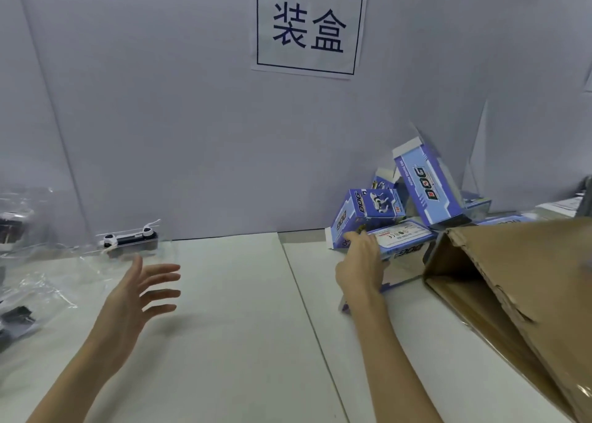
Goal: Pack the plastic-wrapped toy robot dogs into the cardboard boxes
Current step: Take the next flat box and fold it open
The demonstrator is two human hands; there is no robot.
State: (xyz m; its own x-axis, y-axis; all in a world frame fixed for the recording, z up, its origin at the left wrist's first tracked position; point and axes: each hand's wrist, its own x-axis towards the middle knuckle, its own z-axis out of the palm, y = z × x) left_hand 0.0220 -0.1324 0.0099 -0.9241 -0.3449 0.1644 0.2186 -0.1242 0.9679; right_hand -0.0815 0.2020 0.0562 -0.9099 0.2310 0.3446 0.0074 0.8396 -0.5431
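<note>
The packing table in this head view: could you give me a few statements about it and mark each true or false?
1. The right hand reaches into the pile of blue boxes. True.
2. The left hand grips a wrapped toy dog. False: it holds nothing, fingers spread above the table.
3. A wrapped toy dog lies at the back left by the wall. True.
4. The big brown carton stands upright on the left. False: it lies tipped on the right.
5. The sign on the wall is blank. False: it bears two printed characters.
</note>
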